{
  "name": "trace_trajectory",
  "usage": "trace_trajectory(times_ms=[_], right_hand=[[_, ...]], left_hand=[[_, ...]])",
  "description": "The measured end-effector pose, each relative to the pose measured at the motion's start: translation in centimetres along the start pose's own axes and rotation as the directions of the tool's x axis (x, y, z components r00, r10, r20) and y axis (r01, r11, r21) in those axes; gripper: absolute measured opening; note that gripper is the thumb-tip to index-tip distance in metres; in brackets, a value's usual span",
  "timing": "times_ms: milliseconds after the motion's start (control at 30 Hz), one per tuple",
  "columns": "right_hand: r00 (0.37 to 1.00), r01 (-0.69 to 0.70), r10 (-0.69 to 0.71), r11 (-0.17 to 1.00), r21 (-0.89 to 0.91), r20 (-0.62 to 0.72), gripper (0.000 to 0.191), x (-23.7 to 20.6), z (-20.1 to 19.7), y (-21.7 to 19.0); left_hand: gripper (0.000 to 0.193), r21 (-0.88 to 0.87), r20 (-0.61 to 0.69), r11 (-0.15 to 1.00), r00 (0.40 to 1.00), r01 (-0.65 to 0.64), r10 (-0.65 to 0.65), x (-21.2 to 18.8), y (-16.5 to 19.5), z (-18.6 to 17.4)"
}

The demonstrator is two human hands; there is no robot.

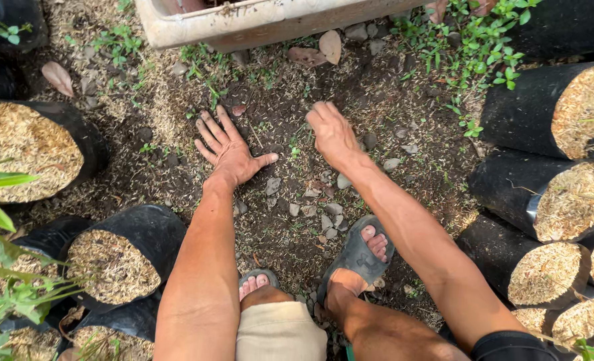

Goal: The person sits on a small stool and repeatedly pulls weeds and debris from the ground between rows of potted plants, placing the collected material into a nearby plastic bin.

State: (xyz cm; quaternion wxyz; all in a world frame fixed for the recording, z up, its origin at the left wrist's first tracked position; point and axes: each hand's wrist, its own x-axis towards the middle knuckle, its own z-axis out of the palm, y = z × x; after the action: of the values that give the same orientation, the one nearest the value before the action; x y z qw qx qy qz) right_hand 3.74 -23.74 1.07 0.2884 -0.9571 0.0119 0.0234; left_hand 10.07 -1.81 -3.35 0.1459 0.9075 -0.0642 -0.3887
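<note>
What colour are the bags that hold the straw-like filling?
Black grow bags, filled with pale tan husk; the head view shows them.

Squatting over dark soil [290, 227] strewn with small stones [324, 214] and rice husks. Left hand [227, 150] pressed flat on the ground, fingers spread. Right hand [330, 134] curled loosely, knuckles up, touching the soil just beside it. Feet in grey rubber sandals [354, 257] below the arms. Black grow bags [120, 257] packed with husk standing at left, more lying stacked on their sides at right [544, 194]. Weathered concrete planter [257, 20] at the top edge, green weeds [471, 47] near it.
</note>
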Motion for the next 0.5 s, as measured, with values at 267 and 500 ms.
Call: trace_trajectory(times_ms=[267, 500], right_hand=[[0.989, -0.146, 0.120, 0.851, 0.505, 0.084, 0.030, -2.0, 0.9, 1.3], [0.979, 0.183, -0.180, 0.983, -0.019, 0.092, 0.033, -3.4, 2.4, -1.8]], left_hand=[[0.163, -0.037, -0.016, 0.999, 1.000, -0.005, 0.005, -0.4, -0.1, -0.1], [0.166, -0.049, -0.029, 0.999, 0.999, -0.019, 0.018, 0.2, -0.5, 0.8]])
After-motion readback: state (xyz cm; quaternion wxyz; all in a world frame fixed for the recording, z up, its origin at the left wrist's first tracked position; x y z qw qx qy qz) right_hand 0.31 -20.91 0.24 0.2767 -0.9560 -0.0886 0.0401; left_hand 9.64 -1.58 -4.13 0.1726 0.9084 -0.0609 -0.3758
